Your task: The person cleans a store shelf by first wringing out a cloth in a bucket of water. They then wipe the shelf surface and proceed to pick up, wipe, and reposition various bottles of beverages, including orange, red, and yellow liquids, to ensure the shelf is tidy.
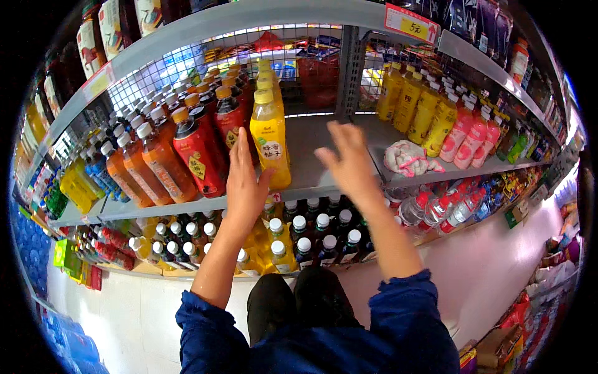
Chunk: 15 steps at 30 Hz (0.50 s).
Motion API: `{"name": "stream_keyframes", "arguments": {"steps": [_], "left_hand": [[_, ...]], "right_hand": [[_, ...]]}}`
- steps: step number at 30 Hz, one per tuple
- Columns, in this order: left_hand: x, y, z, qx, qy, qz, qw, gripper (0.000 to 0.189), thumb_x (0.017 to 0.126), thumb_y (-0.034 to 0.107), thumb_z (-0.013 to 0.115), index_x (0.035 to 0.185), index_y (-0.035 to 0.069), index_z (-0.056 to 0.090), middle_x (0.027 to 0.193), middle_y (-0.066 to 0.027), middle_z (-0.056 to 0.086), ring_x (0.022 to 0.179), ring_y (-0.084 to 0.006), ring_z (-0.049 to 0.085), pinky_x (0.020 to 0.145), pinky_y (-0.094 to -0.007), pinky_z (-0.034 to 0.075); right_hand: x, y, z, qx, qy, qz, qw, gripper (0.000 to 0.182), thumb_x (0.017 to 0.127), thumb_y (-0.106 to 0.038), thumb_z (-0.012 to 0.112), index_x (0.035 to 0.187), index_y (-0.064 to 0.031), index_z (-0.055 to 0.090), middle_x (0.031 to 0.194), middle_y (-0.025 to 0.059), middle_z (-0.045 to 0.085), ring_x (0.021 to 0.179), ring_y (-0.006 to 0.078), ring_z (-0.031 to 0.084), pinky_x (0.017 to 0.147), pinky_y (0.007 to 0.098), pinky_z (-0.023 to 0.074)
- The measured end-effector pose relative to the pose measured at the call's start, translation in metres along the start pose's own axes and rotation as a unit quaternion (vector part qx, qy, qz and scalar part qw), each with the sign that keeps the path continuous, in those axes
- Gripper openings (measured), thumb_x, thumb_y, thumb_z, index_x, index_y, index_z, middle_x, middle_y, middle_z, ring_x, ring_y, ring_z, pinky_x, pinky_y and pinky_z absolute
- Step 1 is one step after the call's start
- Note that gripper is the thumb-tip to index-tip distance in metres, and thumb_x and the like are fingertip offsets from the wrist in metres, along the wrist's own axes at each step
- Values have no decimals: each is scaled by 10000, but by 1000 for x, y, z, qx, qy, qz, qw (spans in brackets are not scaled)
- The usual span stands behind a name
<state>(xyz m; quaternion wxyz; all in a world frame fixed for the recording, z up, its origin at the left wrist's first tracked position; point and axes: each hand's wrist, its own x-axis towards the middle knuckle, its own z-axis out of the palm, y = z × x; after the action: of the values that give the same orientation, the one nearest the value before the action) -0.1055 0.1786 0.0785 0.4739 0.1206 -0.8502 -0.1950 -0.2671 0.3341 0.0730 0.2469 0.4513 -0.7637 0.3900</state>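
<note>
My left hand [245,180] is held upright at the shelf's front edge, fingers straight and thumb apart. It is beside the front yellow drink bottle [271,135]; whether the thumb touches the bottle, I cannot tell. More yellow bottles line up behind that one. Left of the hand, red bottles with orange caps [198,159] stand in rows. My right hand [348,163], blurred, hangs over the grey shelf [308,135] with fingers spread and nothing in them. A crumpled white and pink cloth [405,158] lies on the shelf to its right.
Orange drink bottles [154,173] stand at left, yellow [434,121] and pink bottles [467,140] at right. White-capped dark bottles [327,243] fill the lower shelf by my knees. A wire mesh back [317,70] and an upper shelf edge [280,13] bound the space.
</note>
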Motion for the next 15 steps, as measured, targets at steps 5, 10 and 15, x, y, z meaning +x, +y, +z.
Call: {"name": "stream_keyframes", "arguments": {"steps": [5, 10, 15], "left_hand": [[-21, 27, 10, 15, -89, 233, 968, 535, 788, 74, 662, 1287, 39, 472, 1251, -189, 510, 1163, -341, 500, 949, -416, 450], [-27, 38, 71, 75, -165, 224, 958, 514, 803, 223, 671, 1248, 35, 494, 1261, -165, 524, 1158, -333, 509, 983, -418, 420], [-37, 34, 108, 90, -185, 171, 963, 445, 834, 292, 636, 1145, -12, 540, 1204, -191, 572, 1117, -319, 563, 941, -432, 447]], "right_hand": [[-2, 119, -84, -294, -121, 177, 931, 507, 789, -384, 673, 1166, -63, 564, 1102, 190, 581, 966, 344, 600, 821, 440, 491], [19, 130, -60, 7, -199, 126, 972, 282, 825, -242, 625, 1032, -54, 591, 931, 162, 628, 889, 282, 625, 778, 406, 503], [24, 107, 51, 14, -315, -208, 926, 275, 910, -260, 537, 1138, -111, 576, 1217, 137, 565, 1171, 301, 508, 964, 410, 414]]}}
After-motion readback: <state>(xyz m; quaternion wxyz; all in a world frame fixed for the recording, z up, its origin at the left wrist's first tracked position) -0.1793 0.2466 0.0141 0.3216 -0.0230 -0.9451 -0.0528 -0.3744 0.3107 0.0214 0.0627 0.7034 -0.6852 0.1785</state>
